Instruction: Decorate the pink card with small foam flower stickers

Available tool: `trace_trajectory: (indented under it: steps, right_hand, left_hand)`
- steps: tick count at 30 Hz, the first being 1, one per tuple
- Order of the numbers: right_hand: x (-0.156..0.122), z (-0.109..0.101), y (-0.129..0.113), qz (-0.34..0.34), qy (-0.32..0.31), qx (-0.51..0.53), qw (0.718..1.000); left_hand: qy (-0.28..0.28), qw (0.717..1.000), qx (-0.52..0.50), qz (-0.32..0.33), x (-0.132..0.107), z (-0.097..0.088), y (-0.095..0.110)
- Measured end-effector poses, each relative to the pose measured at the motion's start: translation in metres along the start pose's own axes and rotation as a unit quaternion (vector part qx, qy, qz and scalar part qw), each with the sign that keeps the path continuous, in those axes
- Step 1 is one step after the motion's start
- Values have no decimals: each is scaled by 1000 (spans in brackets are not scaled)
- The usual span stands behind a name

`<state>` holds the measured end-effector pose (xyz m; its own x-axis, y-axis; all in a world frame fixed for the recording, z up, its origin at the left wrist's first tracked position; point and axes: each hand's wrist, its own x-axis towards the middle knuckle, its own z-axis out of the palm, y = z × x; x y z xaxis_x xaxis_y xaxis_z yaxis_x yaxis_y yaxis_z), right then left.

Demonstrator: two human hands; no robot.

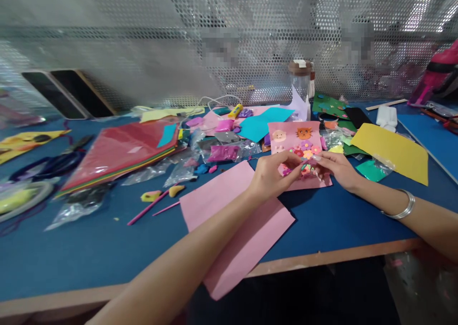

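My left hand (pixel 275 174) and my right hand (pixel 332 167) meet fingertip to fingertip over a decorated pink sheet (pixel 279 146). The fingers of both are pinched together; whatever is between them is too small to make out. On that sheet are an orange cat face (pixel 304 133), a pale animal face (pixel 279 135) and several colourful flowers (pixel 307 146), partly covered by my fingers. A plain pink sheet (pixel 246 234) lies beneath my left forearm and hangs past the table's front edge. A silver bangle circles my right wrist.
Left of the hands lie bags of pink clay (pixel 223 153), thin pink sticks (pixel 148 210) and a stack of coloured sheets (pixel 121 148). A yellow sheet (pixel 393 148) is at the right. Behind stand a lidded jar (pixel 300 79), two phones (pixel 67 93) and a perforated metal screen (pixel 143 43).
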<state>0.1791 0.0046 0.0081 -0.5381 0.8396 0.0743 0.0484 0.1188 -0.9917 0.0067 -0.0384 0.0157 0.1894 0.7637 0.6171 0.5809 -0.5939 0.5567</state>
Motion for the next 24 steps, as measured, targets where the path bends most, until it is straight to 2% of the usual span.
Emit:
trace_trajectory:
  steps: [7,13,16,20,24]
  right_hand:
    - [-1,1,-1,-9,-1,-37,999]
    - [-2,5,0,-18,9,-77,997]
    - [-5,7,0,-28,-8,-100,995]
    - [-8,7,0,-59,-50,-126,989]
    - [-8,5,1,-59,-78,-141,985]
  left_hand:
    - [39,999,25,4,2,-1,-3]
    - [0,998,-58,1,-1,5,-6]
    - [-19,997,-73,8,-3,7,-7]
    - [-39,997,9,72,-3,7,-9]
    - [-16,986,56,154,-2,7,-11]
